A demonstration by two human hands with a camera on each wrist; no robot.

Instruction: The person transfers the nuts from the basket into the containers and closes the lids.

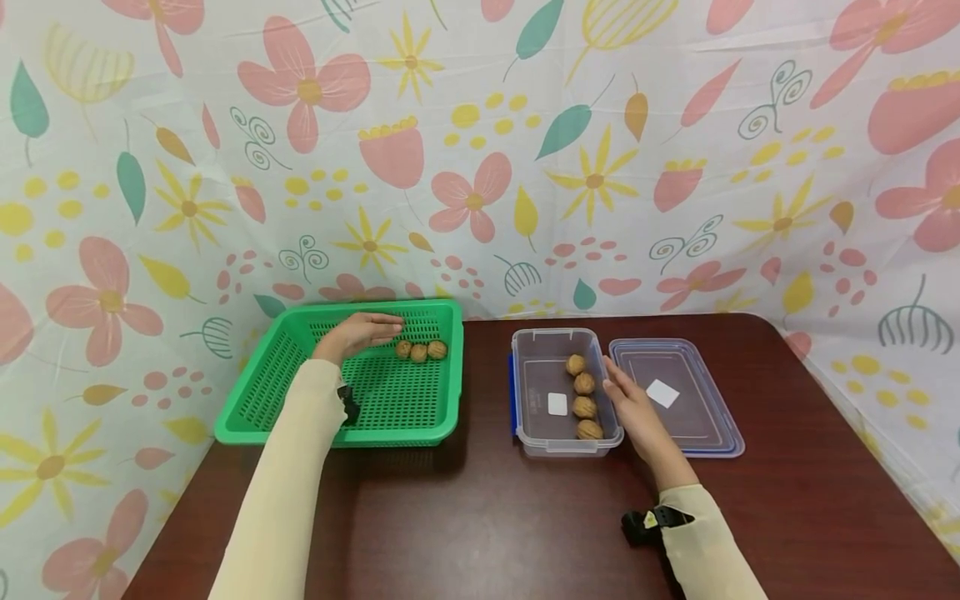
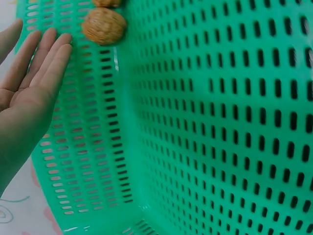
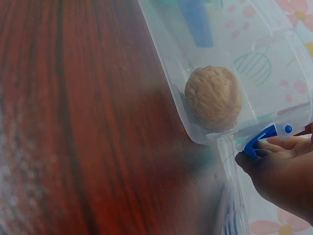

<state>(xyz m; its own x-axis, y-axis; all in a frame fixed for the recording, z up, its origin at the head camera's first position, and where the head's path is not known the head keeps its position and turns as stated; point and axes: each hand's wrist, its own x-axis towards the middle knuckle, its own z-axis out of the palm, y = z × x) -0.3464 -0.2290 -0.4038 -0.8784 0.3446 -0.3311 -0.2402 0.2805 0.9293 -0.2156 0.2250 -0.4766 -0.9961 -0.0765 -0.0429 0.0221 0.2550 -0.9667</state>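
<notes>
My left hand (image 1: 358,335) is held over the green plastic basket (image 1: 390,396), its fingers straight and nothing in them. Three walnuts (image 1: 418,352) lie in a row against the basket's far right part; one walnut (image 2: 104,26) shows just beyond my fingertips in the left wrist view. My right hand (image 1: 636,412) rests its extended fingers along the right side of a clear plastic container (image 1: 538,375). Several walnuts (image 1: 584,407) line that container's right wall. In the right wrist view, the thumb side of the hand is by a blue latch (image 3: 264,139).
Right of the container lies its clear lid (image 1: 708,412) with a white label, flat on the dark wooden table (image 1: 480,517). Another blue latch (image 1: 513,392) hangs on the container's left side. A flowered cloth (image 1: 480,275) stands behind the table.
</notes>
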